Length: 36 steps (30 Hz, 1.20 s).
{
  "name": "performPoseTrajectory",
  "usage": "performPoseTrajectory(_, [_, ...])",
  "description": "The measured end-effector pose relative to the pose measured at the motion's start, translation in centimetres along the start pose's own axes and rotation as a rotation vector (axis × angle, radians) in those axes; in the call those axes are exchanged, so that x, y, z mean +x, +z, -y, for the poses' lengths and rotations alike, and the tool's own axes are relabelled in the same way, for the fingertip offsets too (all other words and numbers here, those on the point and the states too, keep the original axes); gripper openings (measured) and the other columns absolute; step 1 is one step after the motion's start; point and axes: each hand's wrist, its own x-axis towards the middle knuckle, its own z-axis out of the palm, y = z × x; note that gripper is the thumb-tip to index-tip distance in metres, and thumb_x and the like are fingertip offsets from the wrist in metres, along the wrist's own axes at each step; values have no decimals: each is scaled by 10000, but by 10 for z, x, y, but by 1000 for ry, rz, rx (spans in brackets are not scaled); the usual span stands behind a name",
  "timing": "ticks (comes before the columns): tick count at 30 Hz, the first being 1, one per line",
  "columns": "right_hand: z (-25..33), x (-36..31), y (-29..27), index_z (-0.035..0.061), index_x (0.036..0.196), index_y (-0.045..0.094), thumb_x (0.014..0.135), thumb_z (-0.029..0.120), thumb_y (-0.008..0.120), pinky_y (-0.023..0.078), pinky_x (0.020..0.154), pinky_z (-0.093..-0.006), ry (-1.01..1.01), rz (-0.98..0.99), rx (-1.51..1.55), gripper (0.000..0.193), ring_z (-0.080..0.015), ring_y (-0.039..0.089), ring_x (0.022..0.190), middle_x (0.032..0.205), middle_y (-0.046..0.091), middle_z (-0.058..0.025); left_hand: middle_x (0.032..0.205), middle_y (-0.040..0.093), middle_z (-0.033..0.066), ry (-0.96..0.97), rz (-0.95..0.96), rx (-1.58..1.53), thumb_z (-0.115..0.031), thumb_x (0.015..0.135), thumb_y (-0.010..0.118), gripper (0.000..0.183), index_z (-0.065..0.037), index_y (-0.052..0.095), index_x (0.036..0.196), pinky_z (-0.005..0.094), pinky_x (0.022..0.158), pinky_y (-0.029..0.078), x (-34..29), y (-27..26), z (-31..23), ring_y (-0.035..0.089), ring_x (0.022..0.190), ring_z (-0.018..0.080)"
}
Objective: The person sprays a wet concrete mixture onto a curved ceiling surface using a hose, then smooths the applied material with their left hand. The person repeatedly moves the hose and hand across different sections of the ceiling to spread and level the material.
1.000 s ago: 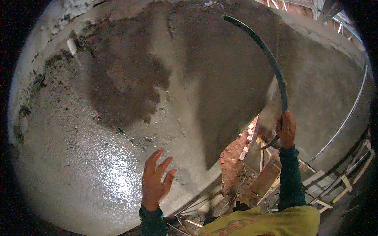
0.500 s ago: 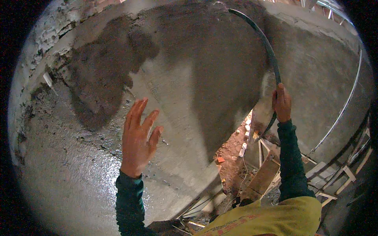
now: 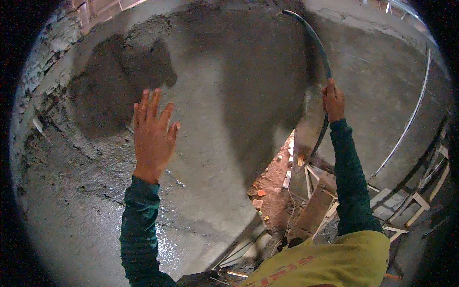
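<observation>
A dark flexible hose (image 3: 313,37) runs through my closed right hand (image 3: 335,101). From the grip it curves up and to the left, its tip near the top of a grey plastered wall (image 3: 201,129). Below the hand the hose hangs toward the ground. My left hand (image 3: 154,134) holds nothing; its fingers are spread in front of the wall, and whether they touch it I cannot tell. Above and left of that hand lies a broad dark patch (image 3: 112,88) on the plaster. Lower down, the surface is wet and shiny.
A thin pale pipe or cable (image 3: 409,122) runs down the right-hand wall. Wooden frames (image 3: 420,205) and boards (image 3: 313,205) stand at the lower right. Reddish ground (image 3: 275,189) with rubble shows beyond the wall's edge. A small white piece (image 3: 38,125) sticks out at the left.
Both hands have moved up in the view, the left one also leftward. The hose tip stays near the wall's top. The view has shifted a little.
</observation>
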Motion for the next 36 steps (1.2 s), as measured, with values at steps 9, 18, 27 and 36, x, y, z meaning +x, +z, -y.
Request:
performPoseTrajectory(9, [-14,98,17,100,800,590,1026,633,496,355,455,-306,-30,-45,-10,587,-100,467,518,620,481,23,1631,358,138,-69,-21,3,-262,886,743,522,-109,635,1373,567,1272,152,17,20,-6,208,1561,360])
performPoseTrajectory(18, [-44,194,26,89,810,612,1007,652,509,390,481,-318,-51,-76,-33,605,-127,510,536,644,531,1,1657,298,163,-93,-5,117,-311,863,755,643,-106,566,1442,624,1263,106,21,34,-16,152,1573,390])
performPoseTrajectory(27, [-16,202,32,105,800,591,982,668,538,376,429,-332,-23,-93,24,594,-134,477,465,606,503,10,1682,260,152,-93,18,107,-333,869,732,685,-115,522,1484,633,1263,87,22,31,-21,122,1580,403])
performPoseTrajectory(36, [-12,179,24,101,794,587,970,668,561,370,454,-326,-140,68,176,595,-125,473,492,630,513,7,1691,253,143,-56,-4,201,-381,888,698,687,-130,514,1500,633,1260,107,19,35,-13,143,1579,399])
